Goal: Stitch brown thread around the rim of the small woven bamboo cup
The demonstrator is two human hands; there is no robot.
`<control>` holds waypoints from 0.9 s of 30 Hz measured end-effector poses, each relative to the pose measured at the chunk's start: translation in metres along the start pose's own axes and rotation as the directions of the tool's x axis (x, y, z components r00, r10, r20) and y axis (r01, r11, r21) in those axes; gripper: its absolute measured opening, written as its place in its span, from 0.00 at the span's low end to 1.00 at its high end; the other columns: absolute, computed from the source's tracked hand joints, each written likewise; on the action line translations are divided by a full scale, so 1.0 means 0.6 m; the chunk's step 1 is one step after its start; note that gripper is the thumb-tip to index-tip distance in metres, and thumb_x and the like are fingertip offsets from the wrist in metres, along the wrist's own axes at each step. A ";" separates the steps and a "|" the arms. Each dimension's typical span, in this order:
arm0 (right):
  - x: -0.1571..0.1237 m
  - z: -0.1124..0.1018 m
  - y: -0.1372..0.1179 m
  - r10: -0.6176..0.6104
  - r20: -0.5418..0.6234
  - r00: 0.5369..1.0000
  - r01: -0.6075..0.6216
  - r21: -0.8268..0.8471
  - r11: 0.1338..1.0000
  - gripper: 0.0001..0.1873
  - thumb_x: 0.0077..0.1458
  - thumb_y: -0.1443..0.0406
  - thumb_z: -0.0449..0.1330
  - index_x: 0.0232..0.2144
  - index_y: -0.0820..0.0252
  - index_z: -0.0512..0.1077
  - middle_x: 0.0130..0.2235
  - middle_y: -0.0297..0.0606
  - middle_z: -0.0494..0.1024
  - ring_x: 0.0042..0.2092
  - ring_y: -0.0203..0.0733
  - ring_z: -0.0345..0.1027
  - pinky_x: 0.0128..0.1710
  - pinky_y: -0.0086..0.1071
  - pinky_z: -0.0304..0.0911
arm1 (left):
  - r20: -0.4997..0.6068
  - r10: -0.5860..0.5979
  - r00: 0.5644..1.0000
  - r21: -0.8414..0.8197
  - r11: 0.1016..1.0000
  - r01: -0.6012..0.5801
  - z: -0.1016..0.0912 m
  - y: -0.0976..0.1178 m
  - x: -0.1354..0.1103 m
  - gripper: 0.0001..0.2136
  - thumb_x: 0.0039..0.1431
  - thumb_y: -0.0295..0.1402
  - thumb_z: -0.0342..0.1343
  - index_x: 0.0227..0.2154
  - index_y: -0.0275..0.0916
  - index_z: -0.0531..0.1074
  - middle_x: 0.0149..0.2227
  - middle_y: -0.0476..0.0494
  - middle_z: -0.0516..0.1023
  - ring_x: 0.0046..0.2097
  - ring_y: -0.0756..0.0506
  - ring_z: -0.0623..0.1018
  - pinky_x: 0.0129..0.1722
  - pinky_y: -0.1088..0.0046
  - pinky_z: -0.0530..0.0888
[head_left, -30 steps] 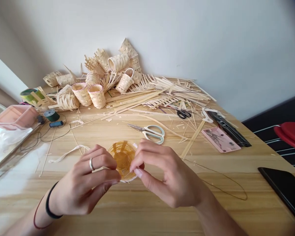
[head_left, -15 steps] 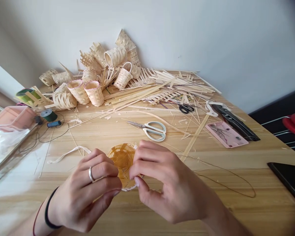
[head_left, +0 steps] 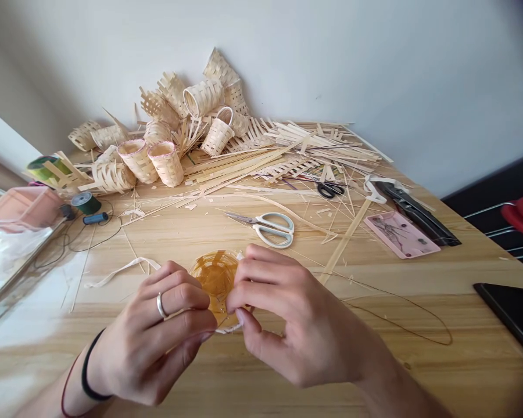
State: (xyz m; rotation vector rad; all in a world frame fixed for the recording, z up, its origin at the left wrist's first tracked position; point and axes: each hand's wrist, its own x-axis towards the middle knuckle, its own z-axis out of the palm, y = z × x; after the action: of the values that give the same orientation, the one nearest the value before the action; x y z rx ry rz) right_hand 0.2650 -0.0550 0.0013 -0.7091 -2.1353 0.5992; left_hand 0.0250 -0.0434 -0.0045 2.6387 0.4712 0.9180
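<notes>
right hand (head_left: 296, 313), slid further over the rim, pinches the woven bamboo basket (head_left: 213, 278) (amber inside) with the left hand (head_left: 154, 316).

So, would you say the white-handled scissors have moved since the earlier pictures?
No, the scissors keep their place relative to the pink card; only the camera view has shifted.

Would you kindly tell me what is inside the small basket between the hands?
The basket shows a woven amber bottom; the left hand and right hand cover its near part, which cannot be seen.
</notes>
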 end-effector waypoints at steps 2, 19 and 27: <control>0.001 0.000 0.001 -0.008 -0.001 1.000 0.008 -0.001 1.000 0.08 0.54 0.77 0.58 0.27 0.65 0.74 0.29 0.36 0.69 0.36 0.39 0.58 0.39 0.35 0.60 | -0.007 0.000 1.000 -0.008 1.000 0.000 0.000 -0.001 0.001 0.10 0.59 0.17 0.55 0.41 0.34 0.75 0.37 0.42 0.77 0.37 0.46 0.72 0.40 0.63 0.69; 0.000 -0.005 0.004 -0.036 0.020 0.999 0.036 -0.041 0.999 0.10 0.65 0.76 0.56 0.36 0.65 0.76 0.32 0.38 0.75 0.36 0.40 0.63 0.44 0.39 0.64 | -0.012 -0.021 1.000 -0.001 1.000 0.021 -0.001 -0.005 -0.002 0.10 0.61 0.18 0.55 0.42 0.36 0.74 0.38 0.42 0.76 0.38 0.46 0.74 0.42 0.63 0.71; -0.002 -0.002 0.008 -0.038 -0.048 0.998 0.034 -0.086 0.996 0.11 0.67 0.79 0.57 0.41 0.64 0.77 0.35 0.40 0.82 0.37 0.42 0.67 0.42 0.37 0.67 | -0.052 -0.036 0.998 0.008 0.999 0.037 0.004 -0.010 0.001 0.08 0.64 0.19 0.55 0.42 0.37 0.74 0.38 0.43 0.76 0.39 0.47 0.74 0.40 0.66 0.71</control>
State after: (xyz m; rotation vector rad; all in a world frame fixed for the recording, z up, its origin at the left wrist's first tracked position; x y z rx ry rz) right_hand 0.2679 -0.0519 -0.0017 -0.7231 -2.1328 0.4686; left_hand 0.0257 -0.0383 -0.0081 2.6109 0.5354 0.9776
